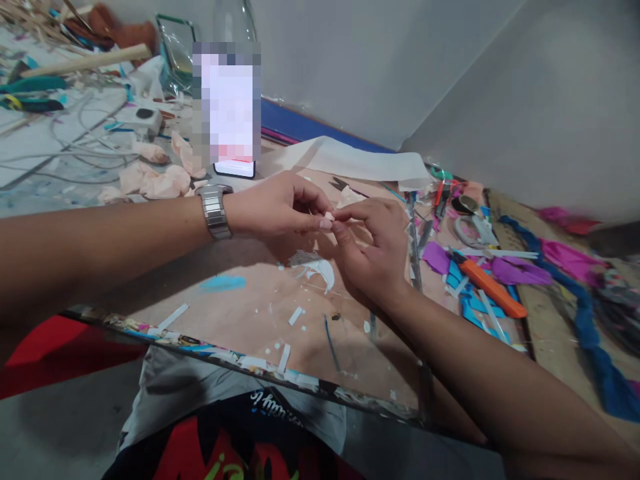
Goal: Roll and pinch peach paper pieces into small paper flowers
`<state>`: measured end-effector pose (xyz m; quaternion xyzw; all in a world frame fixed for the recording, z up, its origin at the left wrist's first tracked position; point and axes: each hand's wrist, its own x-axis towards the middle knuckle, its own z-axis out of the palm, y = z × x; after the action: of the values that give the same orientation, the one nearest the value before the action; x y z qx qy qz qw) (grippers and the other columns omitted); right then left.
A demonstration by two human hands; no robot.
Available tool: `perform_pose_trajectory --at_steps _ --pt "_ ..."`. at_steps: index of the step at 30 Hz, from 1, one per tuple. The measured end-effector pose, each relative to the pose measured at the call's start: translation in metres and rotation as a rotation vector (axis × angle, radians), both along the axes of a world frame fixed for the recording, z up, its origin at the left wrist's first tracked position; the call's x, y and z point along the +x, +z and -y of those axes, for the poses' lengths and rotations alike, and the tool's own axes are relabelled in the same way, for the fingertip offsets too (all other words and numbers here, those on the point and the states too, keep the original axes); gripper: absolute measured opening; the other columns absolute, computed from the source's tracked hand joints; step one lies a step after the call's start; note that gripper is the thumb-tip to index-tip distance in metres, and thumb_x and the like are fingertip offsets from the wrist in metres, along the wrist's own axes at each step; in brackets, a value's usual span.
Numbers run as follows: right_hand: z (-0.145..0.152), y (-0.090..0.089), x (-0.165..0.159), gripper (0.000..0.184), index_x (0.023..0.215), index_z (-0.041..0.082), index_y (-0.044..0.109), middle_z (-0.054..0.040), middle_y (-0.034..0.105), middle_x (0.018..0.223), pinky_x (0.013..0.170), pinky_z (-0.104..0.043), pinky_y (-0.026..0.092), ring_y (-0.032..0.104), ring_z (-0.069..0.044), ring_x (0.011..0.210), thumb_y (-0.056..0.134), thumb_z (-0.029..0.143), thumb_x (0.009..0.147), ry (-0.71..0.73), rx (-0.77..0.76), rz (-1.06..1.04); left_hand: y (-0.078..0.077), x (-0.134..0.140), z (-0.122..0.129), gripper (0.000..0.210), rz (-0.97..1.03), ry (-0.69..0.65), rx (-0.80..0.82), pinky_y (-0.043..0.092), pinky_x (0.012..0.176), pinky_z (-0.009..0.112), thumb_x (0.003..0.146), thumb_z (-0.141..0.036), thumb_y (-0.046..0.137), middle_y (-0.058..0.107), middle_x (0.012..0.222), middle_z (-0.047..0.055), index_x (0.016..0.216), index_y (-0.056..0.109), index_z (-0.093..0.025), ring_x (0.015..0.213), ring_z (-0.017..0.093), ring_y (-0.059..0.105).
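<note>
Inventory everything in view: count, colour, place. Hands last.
small piece: 1, pale, centre
table: 1, brown, centre
phone: 1, white screen, back left
paper sheet: 1, white, back centre
cutter: 1, orange, right
tape roll: 1, clear, right
pliers: apparently 1, green, far left
thick stick: 1, tan, left
crumpled scraps: several, peach, left of phone
flat scraps: several, purple, right
long strip: 1, blue, right
other litter: uncountable, mixed, throughout
watch: 1, silver, left of centre
left hand: 1, bare, pinching small piece
right hand: 1, bare, likewise

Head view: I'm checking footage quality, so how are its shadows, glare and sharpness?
In the head view, shadows cross the table; in that view, the phone is bright, mostly pixelated; there, the watch glints; the same view leaves the pinched pale piece soft.
</note>
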<state>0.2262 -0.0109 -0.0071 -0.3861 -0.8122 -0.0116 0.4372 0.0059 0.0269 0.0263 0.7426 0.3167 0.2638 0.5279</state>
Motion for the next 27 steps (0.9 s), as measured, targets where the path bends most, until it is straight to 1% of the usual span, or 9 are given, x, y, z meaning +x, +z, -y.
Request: perform_pose_trajectory --at_steps 2,4,6,9,13,15,18,22,27 --pt "0.0 0.0 0.0 0.01 0.099 0.021 0.072 0.0012 0.073 0.099 0.101 -0.035 0.039 0.062 -0.013 0.102 0.068 0.03 0.097 -0.002 0.013 0.001 0.001 -0.001 0.0 0.027 -0.011 0.008 -0.04 0.046 0.063 0.019 0.088 -0.033 0.075 0.076 0.085 0.007 0.103 0.079 -0.01 0.07 0.008 0.064" --pt "0.001 0.001 0.0 0.011 0.102 0.02 0.072 0.0012 0.073 0.099 0.1 -0.035 0.039 0.061 -0.012 0.102 0.066 0.029 0.098 -0.004 0.022 0.0 0.0 -0.001 -0.001 0.026 -0.008 0.009 -0.063 0.045 0.062 0.018 0.088 -0.032 0.075 0.075 0.081 0.006 0.1 0.079 -0.01 0.067 0.008 0.063" --pt "0.003 0.003 -0.001 0.015 0.108 0.021 0.072 0.0008 0.073 0.102 0.101 -0.035 0.039 0.061 -0.013 0.104 0.065 0.03 0.099 0.011 0.014 0.005 -0.001 0.0 -0.001 0.023 0.005 0.009 -0.048 0.044 0.061 0.018 0.088 -0.032 0.074 0.074 0.077 0.006 0.095 0.078 -0.01 0.066 0.008 0.062" --pt "0.005 0.003 -0.002 0.021 0.113 0.024 0.073 0.0005 0.074 0.103 0.104 -0.037 0.04 0.063 -0.014 0.104 0.068 0.036 0.097 0.048 -0.025 0.029 -0.005 0.001 0.0 0.019 0.033 0.004 -0.015 0.044 0.062 0.017 0.087 -0.029 0.074 0.074 0.078 0.005 0.088 0.076 -0.01 0.068 0.007 0.063" --pt "0.005 0.0 0.0 0.017 0.11 0.027 0.074 0.0026 0.074 0.097 0.103 -0.037 0.04 0.062 -0.013 0.1 0.07 0.037 0.096 0.077 -0.074 0.038 -0.008 0.002 -0.001 0.014 0.024 -0.001 -0.01 0.044 0.062 0.017 0.084 -0.025 0.076 0.074 0.078 0.004 0.085 0.075 -0.011 0.068 0.006 0.062" --pt "0.004 -0.001 0.0 0.015 0.107 0.026 0.073 0.0019 0.073 0.096 0.102 -0.037 0.041 0.061 -0.014 0.1 0.068 0.037 0.098 0.074 -0.09 0.026 -0.007 0.001 -0.001 0.017 0.013 0.003 -0.002 0.043 0.061 0.017 0.085 -0.028 0.076 0.074 0.079 0.005 0.087 0.075 -0.011 0.068 0.007 0.062" --pt "0.003 -0.004 0.0 0.018 0.104 0.024 0.073 -0.0002 0.073 0.1 0.1 -0.037 0.041 0.061 -0.015 0.103 0.06 0.037 0.101 0.047 -0.1 0.007 -0.003 0.001 0.0 0.02 0.025 0.001 0.012 0.043 0.06 0.017 0.086 -0.03 0.077 0.071 0.076 0.004 0.084 0.072 -0.011 0.066 0.006 0.06" --pt "0.002 -0.004 -0.001 0.023 0.102 0.022 0.072 -0.0017 0.073 0.1 0.1 -0.036 0.042 0.062 -0.014 0.102 0.055 0.038 0.103 0.022 -0.106 -0.016 0.002 0.002 0.003 0.018 0.036 -0.016 -0.007 0.043 0.059 0.017 0.087 -0.027 0.076 0.067 0.069 0.001 0.081 0.069 -0.011 0.062 0.005 0.058" --pt "0.003 -0.001 -0.001 0.024 0.099 0.021 0.072 -0.0021 0.072 0.098 0.097 -0.035 0.043 0.063 -0.014 0.1 0.065 0.045 0.099 0.029 -0.098 -0.014 0.0 0.002 0.003 0.016 0.036 -0.023 0.011 0.041 0.06 0.016 0.087 -0.025 0.076 0.068 0.071 0.002 0.08 0.071 -0.011 0.064 0.005 0.057"
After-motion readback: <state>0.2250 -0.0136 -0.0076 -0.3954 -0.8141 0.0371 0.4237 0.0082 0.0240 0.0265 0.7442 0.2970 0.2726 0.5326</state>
